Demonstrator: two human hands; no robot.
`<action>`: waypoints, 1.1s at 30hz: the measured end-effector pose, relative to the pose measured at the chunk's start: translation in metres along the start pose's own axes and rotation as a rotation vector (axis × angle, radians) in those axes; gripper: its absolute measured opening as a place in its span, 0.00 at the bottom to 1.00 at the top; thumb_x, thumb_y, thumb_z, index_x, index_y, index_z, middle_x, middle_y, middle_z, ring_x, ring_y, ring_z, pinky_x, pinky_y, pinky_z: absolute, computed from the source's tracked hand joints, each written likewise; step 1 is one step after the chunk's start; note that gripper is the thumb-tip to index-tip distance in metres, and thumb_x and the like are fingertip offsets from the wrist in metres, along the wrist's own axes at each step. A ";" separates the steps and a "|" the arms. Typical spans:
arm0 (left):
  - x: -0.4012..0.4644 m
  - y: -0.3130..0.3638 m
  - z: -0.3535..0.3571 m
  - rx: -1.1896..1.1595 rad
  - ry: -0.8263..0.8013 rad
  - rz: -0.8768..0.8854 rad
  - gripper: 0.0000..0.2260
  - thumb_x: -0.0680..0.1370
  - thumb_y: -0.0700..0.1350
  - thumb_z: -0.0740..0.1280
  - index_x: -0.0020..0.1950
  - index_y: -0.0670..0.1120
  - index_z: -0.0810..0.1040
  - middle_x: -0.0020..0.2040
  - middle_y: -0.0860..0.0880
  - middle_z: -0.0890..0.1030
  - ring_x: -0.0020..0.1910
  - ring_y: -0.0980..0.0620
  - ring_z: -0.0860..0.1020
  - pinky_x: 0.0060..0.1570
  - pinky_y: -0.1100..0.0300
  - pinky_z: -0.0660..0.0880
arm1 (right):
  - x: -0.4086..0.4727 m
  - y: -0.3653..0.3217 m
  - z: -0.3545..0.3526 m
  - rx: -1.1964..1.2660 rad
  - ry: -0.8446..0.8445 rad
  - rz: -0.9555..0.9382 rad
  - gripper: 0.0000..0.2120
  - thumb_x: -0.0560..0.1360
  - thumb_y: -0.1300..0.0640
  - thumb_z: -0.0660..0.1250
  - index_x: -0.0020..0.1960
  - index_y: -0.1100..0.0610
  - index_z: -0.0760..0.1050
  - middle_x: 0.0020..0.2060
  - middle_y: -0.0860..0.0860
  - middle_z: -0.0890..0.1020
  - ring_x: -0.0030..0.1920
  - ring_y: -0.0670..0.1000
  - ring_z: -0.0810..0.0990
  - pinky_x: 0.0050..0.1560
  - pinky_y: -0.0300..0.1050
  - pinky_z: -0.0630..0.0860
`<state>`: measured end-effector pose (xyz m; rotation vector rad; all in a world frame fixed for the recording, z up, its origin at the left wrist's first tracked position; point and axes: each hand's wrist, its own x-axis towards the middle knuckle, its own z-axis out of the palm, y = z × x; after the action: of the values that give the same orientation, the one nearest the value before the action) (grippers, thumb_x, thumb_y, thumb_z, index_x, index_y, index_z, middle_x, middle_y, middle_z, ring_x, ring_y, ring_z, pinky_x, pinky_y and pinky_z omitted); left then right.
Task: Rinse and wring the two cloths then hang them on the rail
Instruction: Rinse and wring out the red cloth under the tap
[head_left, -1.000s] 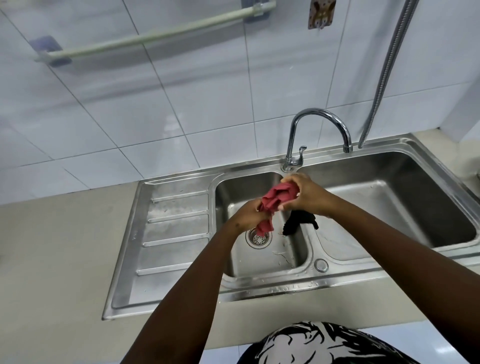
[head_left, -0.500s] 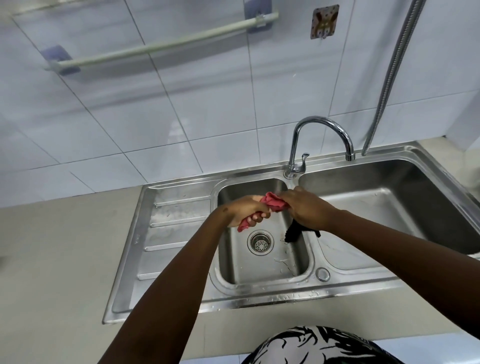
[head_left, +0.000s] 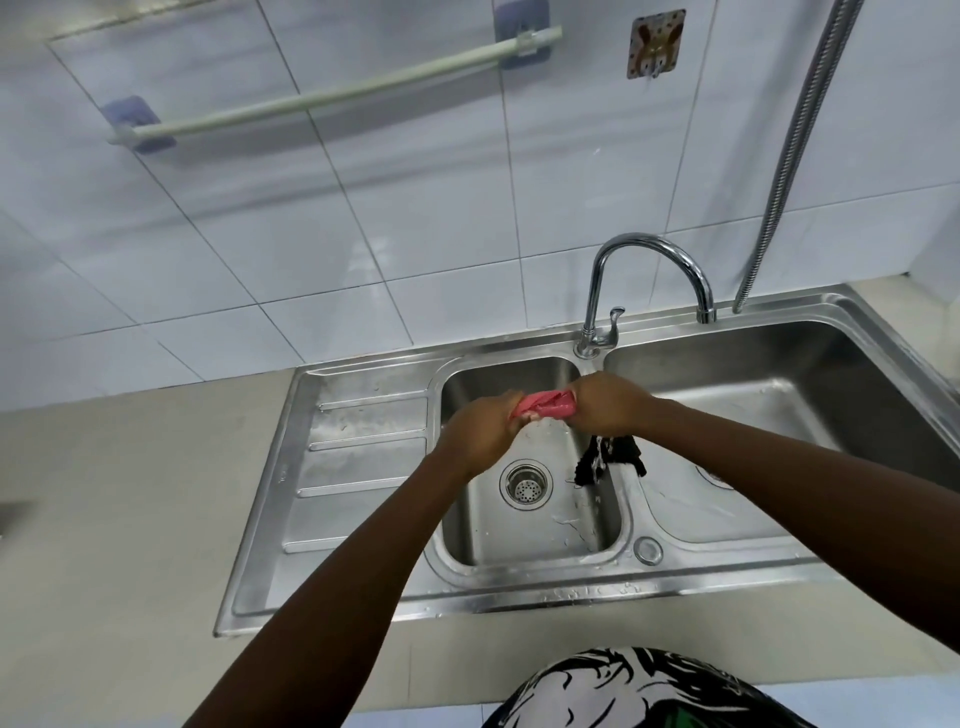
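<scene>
L→R, wringing step, red cloth.

Rail (head_left: 332, 96): upper L on tile wall, bare, nothing hung yet. Well above and L of your hands.

Drainboard (head_left: 363, 467): L wing of sink, ribbed, wet spots. Nothing on it.

L hand (head_left: 480, 428): over small basin (head_left: 524, 540), fingers curled tight around L end of red cloth (head_left: 545, 405). Fist closed, knuckles up.

Red cloth: short twisted roll, stretched level between both fists, above the drain strainer (head_left: 525, 484). Only the middle shows; ends buried in your palms.

R hand (head_left: 610, 405): fingers clamped on R end of red cloth. Black cloth (head_left: 608, 460) hangs just below this hand, draped at the divider between basins; can't tell if the R hand also pinches it or if it just lies on the ridge. Water drips in front of it.

To do it well, I'd say: counter-rotate fists, keep roll taut and over the small basin so runoff goes to the strainer, not the counter. Re-grip nearer centre and twist again if it seems soggy.

Tap (head_left: 649, 270): behind hands, spout swung R over big basin (head_left: 779, 410); no stream visible. Hose (head_left: 795, 140) hangs far R.

In the way: tap arch sits close behind hands, so mind it when lifting toward the rail. Wall hook (head_left: 655, 44) R of rail, no obstruction. Black cloth could slip into a basin if knocked.
</scene>
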<state>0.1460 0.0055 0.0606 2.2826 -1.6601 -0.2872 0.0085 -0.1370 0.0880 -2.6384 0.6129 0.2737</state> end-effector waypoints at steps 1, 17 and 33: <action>-0.001 0.001 0.000 0.038 0.053 0.025 0.14 0.81 0.54 0.57 0.57 0.47 0.73 0.46 0.46 0.83 0.39 0.49 0.79 0.39 0.58 0.75 | 0.001 -0.001 -0.002 0.082 -0.050 0.018 0.07 0.73 0.55 0.64 0.40 0.58 0.75 0.32 0.53 0.78 0.37 0.54 0.77 0.40 0.44 0.71; 0.005 -0.007 -0.045 -0.859 -0.610 -0.301 0.14 0.80 0.56 0.60 0.50 0.45 0.73 0.31 0.52 0.66 0.26 0.58 0.60 0.23 0.67 0.58 | -0.014 -0.007 0.008 -0.196 0.374 -0.230 0.14 0.72 0.64 0.60 0.57 0.59 0.71 0.52 0.57 0.79 0.54 0.59 0.73 0.42 0.50 0.72; -0.016 0.007 -0.052 0.206 0.190 0.106 0.06 0.78 0.46 0.60 0.51 0.45 0.73 0.47 0.44 0.83 0.43 0.41 0.80 0.39 0.54 0.74 | -0.015 -0.032 -0.027 0.560 -0.106 0.057 0.09 0.69 0.61 0.68 0.48 0.55 0.72 0.37 0.57 0.73 0.29 0.50 0.70 0.26 0.40 0.66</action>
<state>0.1526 0.0252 0.1112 2.2713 -1.7734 0.1271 0.0118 -0.1172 0.1276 -2.0597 0.6227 0.2179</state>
